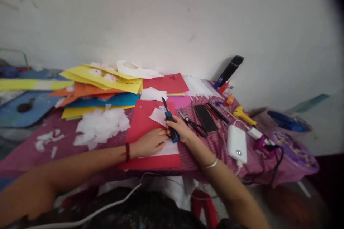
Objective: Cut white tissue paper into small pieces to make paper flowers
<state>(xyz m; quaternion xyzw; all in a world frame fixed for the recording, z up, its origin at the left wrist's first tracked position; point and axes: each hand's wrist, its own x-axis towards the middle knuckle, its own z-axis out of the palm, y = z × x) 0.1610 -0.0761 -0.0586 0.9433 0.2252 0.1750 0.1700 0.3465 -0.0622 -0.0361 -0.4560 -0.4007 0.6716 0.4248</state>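
My right hand [180,128] is wrapped round a blue utility knife [169,117], whose dark blade points up and away from me. Beside it, my left hand [149,143] lies flat with its fingers stretched over a white paper [170,149], their tips close to the right hand. That paper rests on a red sheet [134,125] at the table's front. Just beyond my fingers, a smaller white paper piece [157,116] lies on the same sheet. Part of the white paper is hidden under my hands.
White paper cuttings [102,127] are heaped at left, before stacked coloured sheets [107,78]. Scissors [193,123], a phone [205,118], pens [218,113], a white power bank [237,143] and a yellow glue gun [244,115] lie at right. A cable crosses near my lap.
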